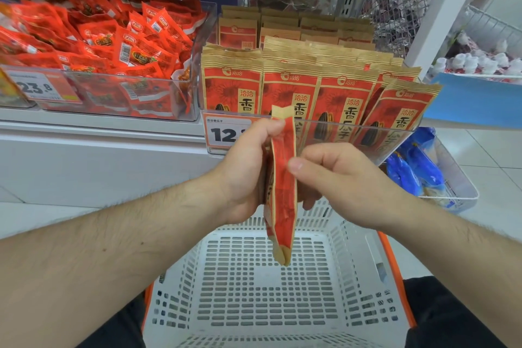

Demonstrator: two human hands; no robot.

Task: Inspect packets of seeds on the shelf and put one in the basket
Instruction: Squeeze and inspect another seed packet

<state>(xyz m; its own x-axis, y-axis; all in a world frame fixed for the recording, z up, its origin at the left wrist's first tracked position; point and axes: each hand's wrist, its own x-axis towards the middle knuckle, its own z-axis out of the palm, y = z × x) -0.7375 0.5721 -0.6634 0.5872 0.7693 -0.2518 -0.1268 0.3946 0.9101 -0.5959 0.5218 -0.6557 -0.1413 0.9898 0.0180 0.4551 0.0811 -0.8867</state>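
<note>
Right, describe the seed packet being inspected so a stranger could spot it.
Find the white basket below the shelf. Directly above it, both hands, left hand and right hand, hold one red packet. Unlike the shelved packets facing front, it is seen edge-on.

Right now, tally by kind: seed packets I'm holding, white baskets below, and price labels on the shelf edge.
Red-and-tan paper seed packet, held: 1
White slotted plastic basket: 1
Orange-and-white price labels: 2
Total: 4

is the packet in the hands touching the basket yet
Apart. The head view shows the seed packet held edge-on by both hands, its lower end hanging above the basket floor, clear of the walls.
</note>
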